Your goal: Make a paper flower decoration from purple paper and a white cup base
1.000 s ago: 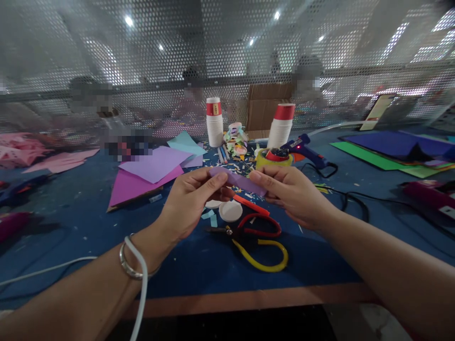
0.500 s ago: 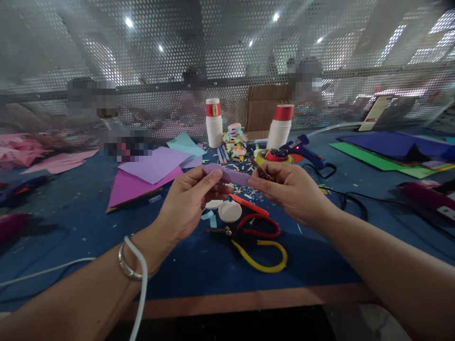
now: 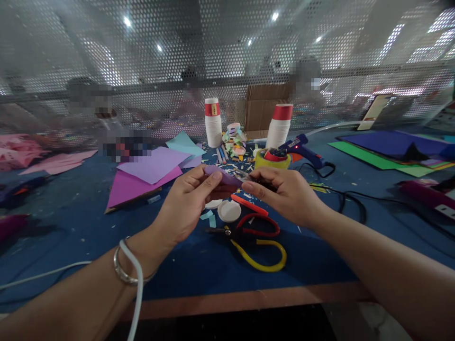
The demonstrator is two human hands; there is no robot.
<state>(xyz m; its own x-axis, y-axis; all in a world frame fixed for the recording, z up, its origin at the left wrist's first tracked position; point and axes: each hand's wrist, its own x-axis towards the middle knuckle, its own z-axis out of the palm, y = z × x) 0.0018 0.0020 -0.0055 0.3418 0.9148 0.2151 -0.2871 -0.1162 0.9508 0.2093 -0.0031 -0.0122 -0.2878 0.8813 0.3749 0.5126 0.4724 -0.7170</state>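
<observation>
On my feed, the left hand [image 3: 186,201] had its fingers pinching a purple paper strip [image 3: 230,180], up over the desk [image 3: 199,279]; scissors [image 3: 265,242] lay nearer the front edge, and the right hand's [image 3: 286,193] fingers gripped a metal-tipped tool [image 3: 243,175]!

My desk [image 3: 199,272]: scissors [image 3: 245,236] nearest me | paper sheets [image 3: 154,163] left of my fingers [image 3: 210,183] | paper pile [image 3: 378,143] far right | beyond my fingers, left cup stack [image 3: 213,130], right cup stack [image 3: 279,133] | glue gun [image 3: 306,150] right of tape roll [image 3: 272,163]
</observation>
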